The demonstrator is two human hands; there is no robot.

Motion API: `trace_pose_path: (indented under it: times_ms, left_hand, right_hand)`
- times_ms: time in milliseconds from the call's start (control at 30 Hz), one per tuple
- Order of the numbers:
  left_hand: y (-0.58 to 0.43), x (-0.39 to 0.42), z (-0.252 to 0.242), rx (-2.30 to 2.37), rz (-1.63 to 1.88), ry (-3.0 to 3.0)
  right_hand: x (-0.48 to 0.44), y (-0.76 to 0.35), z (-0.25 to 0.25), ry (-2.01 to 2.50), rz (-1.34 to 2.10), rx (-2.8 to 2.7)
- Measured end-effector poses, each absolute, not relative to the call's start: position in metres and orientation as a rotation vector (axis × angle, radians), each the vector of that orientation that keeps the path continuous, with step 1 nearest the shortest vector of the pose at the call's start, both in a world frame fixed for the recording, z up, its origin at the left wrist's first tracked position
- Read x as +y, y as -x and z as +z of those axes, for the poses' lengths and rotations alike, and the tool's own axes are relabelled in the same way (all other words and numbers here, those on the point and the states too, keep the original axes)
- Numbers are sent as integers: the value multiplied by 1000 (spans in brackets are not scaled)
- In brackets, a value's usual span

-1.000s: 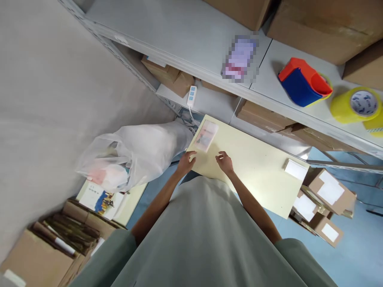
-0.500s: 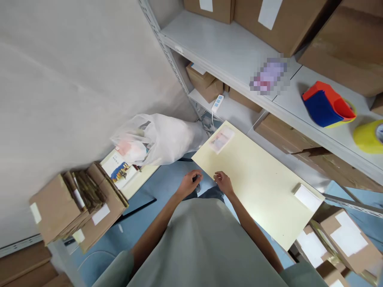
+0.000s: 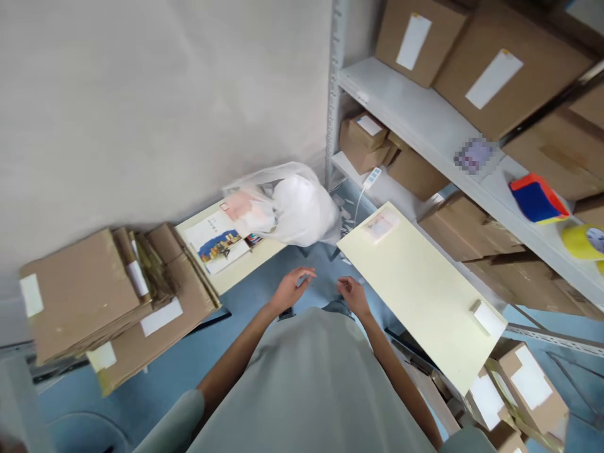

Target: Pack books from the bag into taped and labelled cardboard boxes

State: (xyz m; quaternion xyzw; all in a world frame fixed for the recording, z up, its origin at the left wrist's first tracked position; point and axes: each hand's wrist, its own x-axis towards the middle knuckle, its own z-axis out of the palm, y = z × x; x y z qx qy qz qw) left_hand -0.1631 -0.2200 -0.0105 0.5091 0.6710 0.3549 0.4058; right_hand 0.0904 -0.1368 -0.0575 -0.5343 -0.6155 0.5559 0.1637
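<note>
My left hand (image 3: 292, 289) is held in front of my body above the blue floor, fingers loosely stretched and apart, with nothing in it. Close by on the right, my right hand (image 3: 353, 294) hangs half curled, a gap between thumb and fingers and no object visible in it. It is nearest to the left edge of the cream table (image 3: 419, 289). On that table lie a pale flat packet (image 3: 381, 225) and a small white box (image 3: 488, 319). A white plastic bag (image 3: 304, 211) rests on another cream table (image 3: 231, 279), beside a white printed box (image 3: 217, 242).
Flattened cardboard boxes (image 3: 89, 283) are stacked at the left. Grey shelving (image 3: 401, 94) on the right holds cartons (image 3: 509, 69), a blue and orange holder (image 3: 538, 198) and yellow tape (image 3: 582, 242). A power strip (image 3: 372, 178) sits on the lower shelf; more cartons (image 3: 531, 384) stand lower right.
My view has swung left, so the shelf and bag appear farther right. My left hand's fingers have spread a little; both hands stay in front of my body.
</note>
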Motion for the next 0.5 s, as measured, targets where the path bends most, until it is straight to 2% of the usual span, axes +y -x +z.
trace_pose_path:
  times_ms: [133,267,400,500]
  left_hand:
    - [252,-301,-23,1888,968,-1204]
    - [349,-383,-29,2276,938,-1101]
    - [441,-459,-26,2642,657,-946]
    - [495,-502,-26,2741,373,-848]
  right_hand:
    - [-179,-35,-50,1465,1592,-1789]
    - [-220,19,-39,1441,1649,-1895]
    - [-251,68,-27,1363,1710,-1988]
    - [-263,96,-16,1325,1697,-2034]
